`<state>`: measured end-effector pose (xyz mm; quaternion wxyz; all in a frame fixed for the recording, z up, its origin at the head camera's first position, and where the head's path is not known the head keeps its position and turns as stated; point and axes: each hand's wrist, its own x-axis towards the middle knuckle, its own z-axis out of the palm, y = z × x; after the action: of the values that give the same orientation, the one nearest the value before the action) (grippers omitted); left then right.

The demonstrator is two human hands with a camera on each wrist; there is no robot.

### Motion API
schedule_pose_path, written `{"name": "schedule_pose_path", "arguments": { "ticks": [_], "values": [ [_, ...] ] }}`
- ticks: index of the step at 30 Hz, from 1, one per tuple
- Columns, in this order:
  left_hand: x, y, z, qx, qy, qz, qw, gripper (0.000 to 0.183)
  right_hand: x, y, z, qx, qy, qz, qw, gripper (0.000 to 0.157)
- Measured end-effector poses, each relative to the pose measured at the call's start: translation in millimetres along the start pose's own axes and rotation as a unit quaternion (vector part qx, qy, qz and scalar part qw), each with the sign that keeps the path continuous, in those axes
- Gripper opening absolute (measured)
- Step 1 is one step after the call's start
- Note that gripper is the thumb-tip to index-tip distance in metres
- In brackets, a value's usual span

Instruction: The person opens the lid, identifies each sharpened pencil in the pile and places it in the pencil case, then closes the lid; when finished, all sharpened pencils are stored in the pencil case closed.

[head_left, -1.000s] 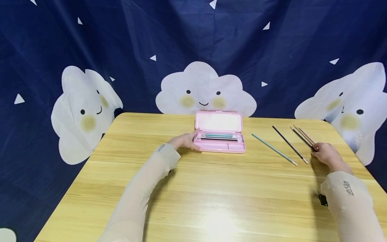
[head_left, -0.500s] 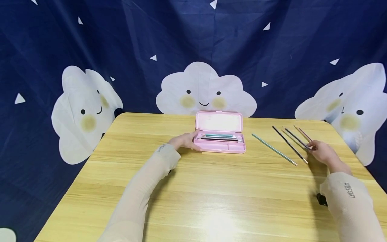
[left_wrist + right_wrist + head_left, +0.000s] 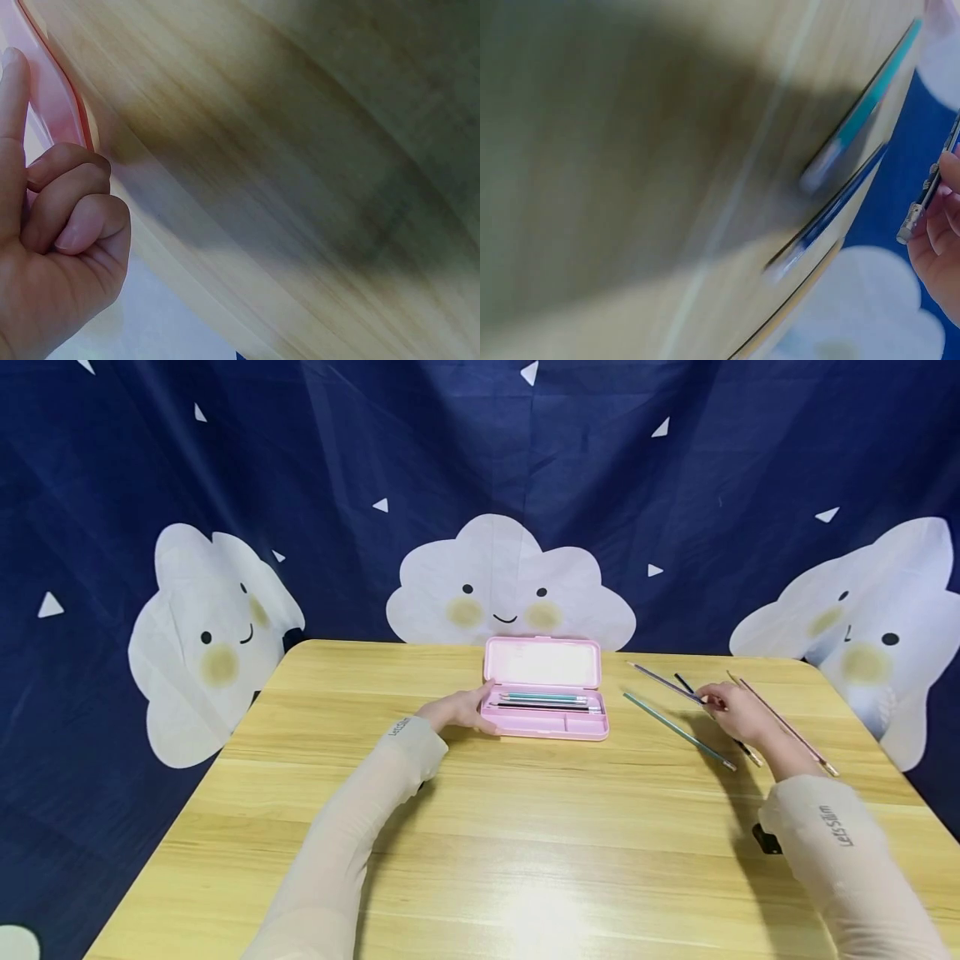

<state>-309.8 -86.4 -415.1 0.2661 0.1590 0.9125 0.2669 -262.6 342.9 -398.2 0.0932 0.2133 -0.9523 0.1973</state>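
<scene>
My left hand (image 3: 457, 710) grips the left end of an open pink pencil case (image 3: 525, 724). In the left wrist view, several of that hand's fingers curl beside the pink case edge (image 3: 56, 82). Several pencils (image 3: 543, 698) lie in the case's long back compartment. My right hand (image 3: 742, 718) pinches a dark purplish pencil (image 3: 663, 681) above the table, its tip pointing left toward the case. In the right wrist view, this held pencil (image 3: 932, 184) shows a pale eraser end. Below the hand lies a dark pencil (image 3: 750, 755), partly hidden; left of it is a teal pencil (image 3: 675, 728).
A pink pencil (image 3: 787, 724) lies right of my right hand, with another pencil's tip (image 3: 732, 677) beside it. The wooden table (image 3: 525, 835) ends at a dark blue curtain (image 3: 465, 435) printed with clouds. The case's lid (image 3: 543, 662) stands up at the back.
My right hand has picked a dark pencil out of the right-hand group and carried it left, over the other dark pencil. The left hand and the case have stayed in place.
</scene>
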Motion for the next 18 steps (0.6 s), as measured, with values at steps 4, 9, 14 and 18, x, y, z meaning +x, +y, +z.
{"name": "schedule_pose_path", "arguments": {
  "ticks": [4,9,14,18],
  "values": [
    [-0.4,-0.2,0.1,0.001,-0.001,0.002,1.0,0.106,13.4,-17.6,8.7,0.005,0.0,-0.026,1.0,0.016],
    [-1.6,0.0,-0.5,0.004,-0.004,0.0,1.0,0.106,28.8,-38.7,21.4,0.021,-0.009,-0.051,0.998,0.017],
    [-2.4,0.4,-0.9,0.006,-0.004,-0.004,1.0,0.107,46.7,-59.3,36.5,0.031,-0.023,-0.069,0.997,0.018],
    [-2.1,0.7,-0.5,0.006,-0.004,-0.006,1.0,0.106,60.4,-74.1,49.5,0.027,-0.041,-0.073,0.996,0.02]
  ]
}}
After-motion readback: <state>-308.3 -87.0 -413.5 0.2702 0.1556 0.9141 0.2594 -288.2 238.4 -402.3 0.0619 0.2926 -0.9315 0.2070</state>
